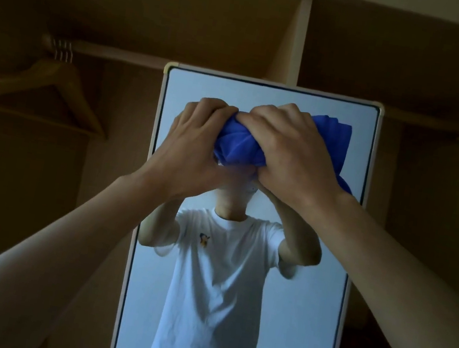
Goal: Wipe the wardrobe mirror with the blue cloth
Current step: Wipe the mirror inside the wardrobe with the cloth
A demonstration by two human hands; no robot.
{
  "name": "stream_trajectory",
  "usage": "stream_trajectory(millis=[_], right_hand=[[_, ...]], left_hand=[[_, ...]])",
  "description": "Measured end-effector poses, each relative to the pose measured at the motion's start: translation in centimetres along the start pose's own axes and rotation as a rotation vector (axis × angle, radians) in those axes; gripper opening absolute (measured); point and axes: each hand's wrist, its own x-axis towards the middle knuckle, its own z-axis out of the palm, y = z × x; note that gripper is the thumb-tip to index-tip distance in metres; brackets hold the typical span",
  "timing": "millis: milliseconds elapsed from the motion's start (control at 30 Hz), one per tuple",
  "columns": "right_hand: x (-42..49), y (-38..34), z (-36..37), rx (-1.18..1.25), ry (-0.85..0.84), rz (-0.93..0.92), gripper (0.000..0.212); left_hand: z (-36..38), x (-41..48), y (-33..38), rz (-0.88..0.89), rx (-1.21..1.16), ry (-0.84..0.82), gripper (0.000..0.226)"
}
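A tall white-framed mirror point(271, 96) stands upright inside the open wardrobe, straight ahead. In front of its upper part both my hands hold a bunched blue cloth point(236, 141). My left hand point(194, 143) grips the cloth's left end with curled fingers. My right hand point(290, 147) wraps over its top and right side, and a loose fold sticks out past it to the right. The mirror shows the reflection of a person in a white T-shirt with raised arms. Whether the cloth touches the glass I cannot tell.
A wooden rail point(115, 53) runs along the wardrobe's left bay with wooden hangers point(48, 88) on it. A vertical divider point(299, 39) rises above the mirror. The wardrobe's interior is dim on both sides.
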Motion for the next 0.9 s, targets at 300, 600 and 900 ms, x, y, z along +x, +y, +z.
stream_trajectory(millis=[300,600,900], right_hand=[[-4.5,-2.8,1.0,0.035,-0.044,0.033,0.059],[-8.9,-6.0,1.7,0.092,-0.028,0.085,0.052],[-15.9,-10.9,3.0,0.100,-0.116,0.141,0.048]], left_hand=[[1.6,-5.1,1.2,-0.028,-0.085,-0.015,0.086],[3.5,-10.0,1.8,-0.022,-0.119,-0.023,0.084],[5.5,-18.3,2.9,-0.095,-0.205,-0.115,0.082]])
